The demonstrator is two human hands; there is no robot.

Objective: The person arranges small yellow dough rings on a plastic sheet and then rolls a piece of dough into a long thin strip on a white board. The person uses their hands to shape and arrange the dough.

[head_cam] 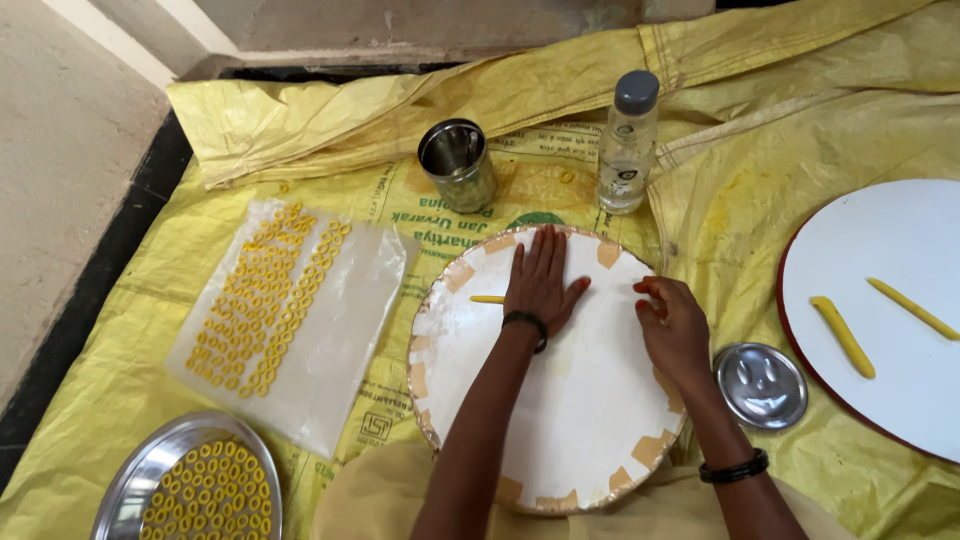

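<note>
My left hand (pixel 541 280) lies flat, fingers together, on a round white board (pixel 560 400) and presses on a thin yellow dough strip (pixel 487 299) whose end sticks out to the left of the palm. My right hand (pixel 672 325) rests on the board's right edge with fingers curled, and nothing shows in it. Both wrists wear black bands.
A clear plastic sheet (pixel 340 300) with several small yellow dough rings (pixel 255 300) lies to the left. A steel plate (pixel 130 480) of rings sits at the bottom left. A steel cup (pixel 457 165), a clear bottle (pixel 628 140), a steel lid (pixel 761 384) and a second white board (pixel 880 250) with two dough sticks (pixel 843 337) surround the board.
</note>
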